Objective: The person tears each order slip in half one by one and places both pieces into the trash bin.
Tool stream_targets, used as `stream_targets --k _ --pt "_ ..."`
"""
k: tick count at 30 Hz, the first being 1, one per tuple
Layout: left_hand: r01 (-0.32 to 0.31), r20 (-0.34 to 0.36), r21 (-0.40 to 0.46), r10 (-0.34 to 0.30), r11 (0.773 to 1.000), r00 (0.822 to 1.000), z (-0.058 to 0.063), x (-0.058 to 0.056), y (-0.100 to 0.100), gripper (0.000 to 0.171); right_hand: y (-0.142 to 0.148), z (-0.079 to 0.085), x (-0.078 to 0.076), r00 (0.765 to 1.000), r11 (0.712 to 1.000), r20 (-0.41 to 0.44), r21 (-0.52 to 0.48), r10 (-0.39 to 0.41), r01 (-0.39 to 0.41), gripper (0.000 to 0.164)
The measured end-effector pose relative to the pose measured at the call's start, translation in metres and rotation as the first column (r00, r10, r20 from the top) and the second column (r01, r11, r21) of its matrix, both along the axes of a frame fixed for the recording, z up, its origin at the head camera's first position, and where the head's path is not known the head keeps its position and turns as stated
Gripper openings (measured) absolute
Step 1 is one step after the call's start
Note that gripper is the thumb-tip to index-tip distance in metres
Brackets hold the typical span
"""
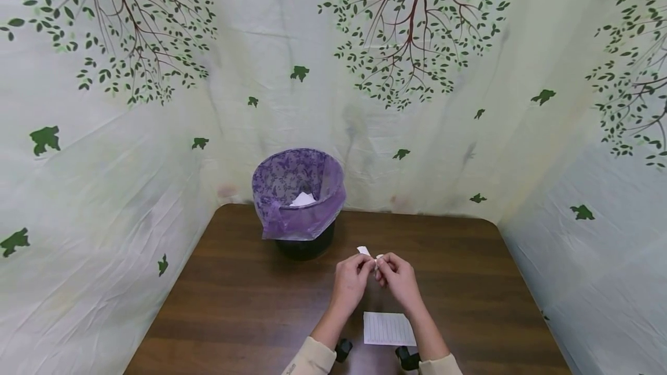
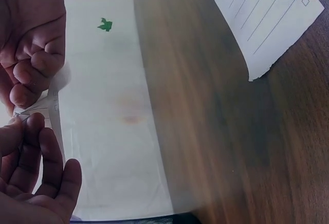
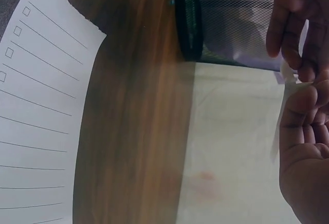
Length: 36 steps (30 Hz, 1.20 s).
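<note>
A small strip of white paper [image 1: 363, 251] is pinched between my two hands, above the middle of the brown table. My left hand [image 1: 349, 283] grips its left part between thumb and fingers. Close against it, my right hand [image 1: 401, 282] pinches the other part. In the left wrist view the paper piece [image 2: 55, 100] shows printed lines. The fingers hide most of it in the right wrist view. Below the hands, a lined sheet [image 1: 388, 328] with small checkboxes lies on the table; one of its edges looks torn in the left wrist view.
A black bin [image 1: 304, 249] lined with a purple patterned bag [image 1: 299, 224] stands at the table's back left, white paper [image 1: 303, 199] inside it. The wooden table [image 1: 234, 305] meets a pale sheet [image 1: 375, 184] printed with trees and leaves behind and at both sides.
</note>
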<state>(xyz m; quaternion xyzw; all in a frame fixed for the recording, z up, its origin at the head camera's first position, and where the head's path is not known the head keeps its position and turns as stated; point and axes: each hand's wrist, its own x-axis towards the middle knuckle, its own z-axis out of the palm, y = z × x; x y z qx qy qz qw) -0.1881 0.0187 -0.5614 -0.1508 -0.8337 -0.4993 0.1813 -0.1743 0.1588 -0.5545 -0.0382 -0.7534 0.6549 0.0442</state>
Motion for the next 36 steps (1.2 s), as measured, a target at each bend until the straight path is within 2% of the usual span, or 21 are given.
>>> stream_targets --k 7,17,23,26,31,36 --pt "-0.010 0.036 0.035 0.009 0.999 0.999 0.004 0.001 -0.002 0.008 -0.001 0.003 0.000 1.000 1.000 -0.023 -0.022 0.001 -0.001 0.019" --pt "-0.016 0.030 0.080 0.014 0.997 0.999 0.013 0.004 -0.006 0.009 0.002 0.002 -0.001 0.997 0.998 -0.067 -0.050 -0.043 0.040 0.020" --pt "-0.024 0.055 0.082 0.020 0.996 0.998 0.017 0.002 -0.007 0.010 0.007 0.007 -0.003 0.994 0.992 -0.075 -0.099 -0.082 0.074 0.021" --pt "-0.025 0.040 0.088 0.021 0.996 0.999 0.020 0.002 -0.008 0.010 0.008 0.009 -0.005 0.993 0.991 -0.077 -0.104 -0.090 0.082 0.021" --pt "-0.028 0.023 0.080 0.026 0.996 0.999 0.019 0.003 -0.009 0.010 0.010 0.008 -0.005 0.992 0.989 -0.069 -0.113 -0.108 0.100 0.022" --pt "-0.041 0.040 0.072 0.039 0.997 0.998 0.017 0.003 -0.011 0.010 0.013 0.006 -0.005 0.990 0.986 -0.070 -0.129 -0.119 0.109 0.022"
